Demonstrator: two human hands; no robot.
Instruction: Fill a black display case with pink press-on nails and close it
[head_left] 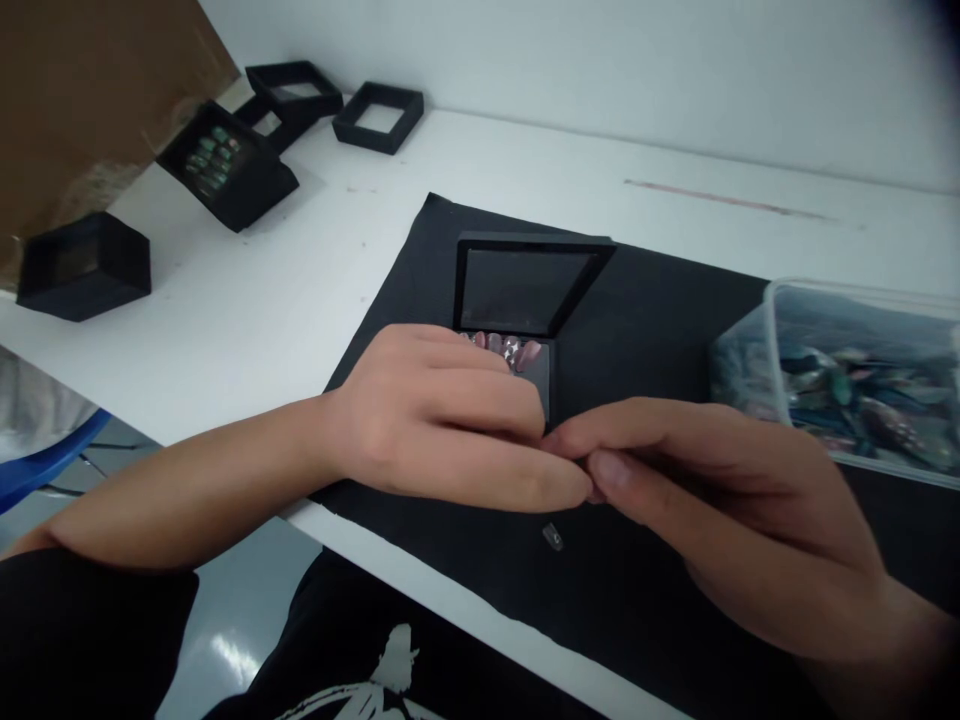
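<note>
My left hand (442, 420) reaches over the front of an opened black display case (534, 240) with its fingers curled. Its fingertips meet those of my right hand (735, 500), which is closed in a pinch. Whatever lies between the fingertips is hidden. Inside the case, a row of pink and silver press-on nails (512, 350), one with white stars, shows just beyond my left knuckles. A small clear piece, maybe a nail tip (553, 537), lies on the black mat (645, 330) below the fingertips.
On the right stands a clear plastic tub (776, 350) full of nails, some perhaps in wrappers. Several black frame boxes (379, 118) are at the back left, one showing green nails (212, 160). Another black box stack (124, 262) sits at the white table's (315, 270) left edge.
</note>
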